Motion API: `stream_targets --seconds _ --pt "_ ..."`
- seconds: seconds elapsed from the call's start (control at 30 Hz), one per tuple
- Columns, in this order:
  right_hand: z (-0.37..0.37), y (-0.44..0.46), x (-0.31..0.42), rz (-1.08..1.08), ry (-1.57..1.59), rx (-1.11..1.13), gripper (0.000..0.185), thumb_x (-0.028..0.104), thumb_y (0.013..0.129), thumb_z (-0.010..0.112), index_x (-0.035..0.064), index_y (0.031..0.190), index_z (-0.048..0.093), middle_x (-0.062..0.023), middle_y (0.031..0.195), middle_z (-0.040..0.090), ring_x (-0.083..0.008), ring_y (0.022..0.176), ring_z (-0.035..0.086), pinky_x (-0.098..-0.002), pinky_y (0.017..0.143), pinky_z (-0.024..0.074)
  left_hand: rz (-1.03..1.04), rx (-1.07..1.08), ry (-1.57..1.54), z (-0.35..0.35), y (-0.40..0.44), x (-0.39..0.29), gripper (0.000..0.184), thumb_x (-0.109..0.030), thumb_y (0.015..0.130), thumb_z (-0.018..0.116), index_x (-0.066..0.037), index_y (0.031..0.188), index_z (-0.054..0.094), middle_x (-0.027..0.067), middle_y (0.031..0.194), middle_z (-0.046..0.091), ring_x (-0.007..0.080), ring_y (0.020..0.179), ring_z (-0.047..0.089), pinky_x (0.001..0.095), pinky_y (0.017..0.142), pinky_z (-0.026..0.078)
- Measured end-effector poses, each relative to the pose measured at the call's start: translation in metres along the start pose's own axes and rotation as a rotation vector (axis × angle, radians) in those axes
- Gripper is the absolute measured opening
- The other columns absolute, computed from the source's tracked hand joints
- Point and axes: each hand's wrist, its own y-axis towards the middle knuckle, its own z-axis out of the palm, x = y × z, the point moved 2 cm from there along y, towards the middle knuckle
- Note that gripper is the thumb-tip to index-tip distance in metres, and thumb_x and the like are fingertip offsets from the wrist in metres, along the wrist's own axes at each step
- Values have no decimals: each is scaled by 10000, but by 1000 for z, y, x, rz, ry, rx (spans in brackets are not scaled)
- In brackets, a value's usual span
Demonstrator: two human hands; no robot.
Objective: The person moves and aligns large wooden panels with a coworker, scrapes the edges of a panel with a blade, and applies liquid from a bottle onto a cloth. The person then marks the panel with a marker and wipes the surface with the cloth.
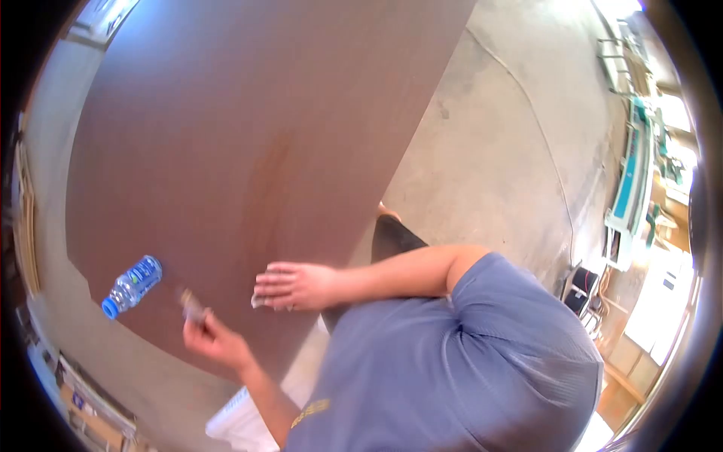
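Observation:
My left hand (215, 340) is raised near the front edge of a large brown board (226, 135). Pinched in its fingers is a small blurred object (193, 306) with a tan tip and a paler body, its kind unclear. My right hand (297, 286) reaches over the board with its fingers stretched out, palm down. Something whitish (257, 302) shows by its fingertips, too small to name. A clear plastic water bottle (134, 285) with a blue cap and blue label lies on its side to the left of my left hand.
A darker streak (267, 181) marks the board's middle. Beyond its right edge a cable (538, 105) runs along the concrete floor (497, 151). Green machinery (631, 173) stands on the far right. Something white (241, 422) sits below my left forearm.

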Motion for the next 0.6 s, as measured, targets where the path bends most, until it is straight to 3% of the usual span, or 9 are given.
stream_targets --seconds 0.03,0.07,0.1,0.17,0.23,0.3,0.4,0.5,0.6 --pt "-23 -13 -20 9 31 -22 580 413 936 631 177 1464 586 -69 1674 402 -319 1569 316 -541 1307 202 -25 71 20 30 -4 -8 361 -70 1055 631 23 1371 482 158 1270 614 240 1132 628 378 1001 531" --pt "-76 -23 -49 24 -106 232 645 421 964 615 173 1549 504 -86 1684 381 -317 1568 320 -549 1287 232 -14 98 62 56 -1 -21 380 -64 1049 634 13 1391 487 144 1276 624 232 1121 636 372 986 529" --pt "-123 -48 -89 106 -92 147 714 482 947 634 178 1575 481 -85 1696 360 -317 1578 297 -556 1286 227 -3 118 93 84 5 -33 401 -57 1042 637 4 1411 492 130 1281 633 225 1109 643 366 971 527" --pt "-218 -94 -181 402 -377 233 816 583 921 638 176 1601 442 -120 1712 321 -335 1602 231 -570 1286 216 59 132 125 132 29 -45 443 -52 1037 637 -26 1456 495 109 1268 651 216 1093 646 362 965 527" --pt "-322 -126 -278 710 -820 325 745 531 1006 551 132 1617 399 -143 1717 298 -358 1589 252 -563 1287 201 79 127 34 180 59 -70 395 -68 1037 644 -23 1419 556 115 1245 671 228 1091 656 364 954 532" --pt "-372 -177 -378 786 -815 -108 757 511 1032 519 40 1606 369 -196 1714 275 -399 1580 249 -555 1280 205 195 167 208 225 90 -95 324 -59 1010 665 -39 1332 637 130 1176 678 267 1098 651 379 936 541" --pt "-320 -138 -287 836 -746 -92 828 527 958 611 -42 1530 424 -247 1645 370 -418 1539 320 -583 1264 234 388 175 267 278 124 -117 276 -68 992 674 -42 1267 679 133 1179 658 315 1096 649 408 924 548" --pt "-184 -125 -141 397 -157 24 839 462 821 704 74 1532 483 -170 1631 423 -348 1532 364 -567 1259 282 404 178 324 307 138 -115 294 -74 981 676 -67 1275 680 121 1227 645 331 1184 613 445 1000 509" --pt "-205 -137 -154 275 -218 41 837 508 850 704 90 1540 482 -150 1652 404 -337 1539 361 -559 1261 283 356 221 420 302 136 -124 366 -93 979 686 -72 1342 643 138 1284 631 341 1263 567 470 1065 468"
